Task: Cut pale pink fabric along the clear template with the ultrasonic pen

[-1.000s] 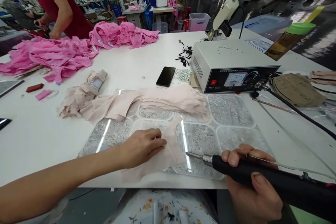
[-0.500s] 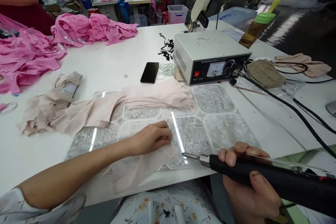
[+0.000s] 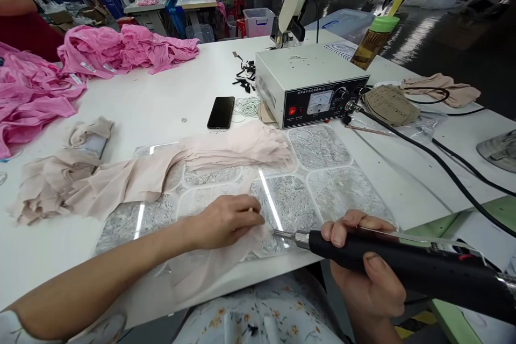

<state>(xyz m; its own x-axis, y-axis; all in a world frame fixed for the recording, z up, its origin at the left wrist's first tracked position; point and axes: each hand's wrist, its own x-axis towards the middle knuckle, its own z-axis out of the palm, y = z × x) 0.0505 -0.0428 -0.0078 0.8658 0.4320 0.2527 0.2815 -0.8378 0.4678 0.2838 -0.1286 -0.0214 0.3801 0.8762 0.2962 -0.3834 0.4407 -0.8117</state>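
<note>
My left hand (image 3: 231,220) is closed on a thin beige fabric piece (image 3: 205,271) that drapes over the front of the patterned mat (image 3: 334,193). In my right hand (image 3: 366,269) is a black handheld ultrasonic cutter (image 3: 403,258), its fingers wrapped around the body. The slim metal tip (image 3: 282,234) points left and meets or nearly meets the fabric edge beside my left fingertips; exact contact is hard to make out. Behind my left hand, a fanned stack of beige fabric pieces (image 3: 242,145) lies across the mat.
A generator box (image 3: 310,70) with a dial stands behind the mat, its black cable (image 3: 427,150) running right. Near it lie a phone (image 3: 221,112) and a tilted bottle (image 3: 373,43). Pink garments (image 3: 124,51) are heaped back left, crumpled beige fabric (image 3: 56,177) left. Another person (image 3: 28,16) stands far left.
The cutter's tip has come left, closer to my left fingertips and the fabric edge. My left hand keeps its hold. The whole view has shifted slightly.
</note>
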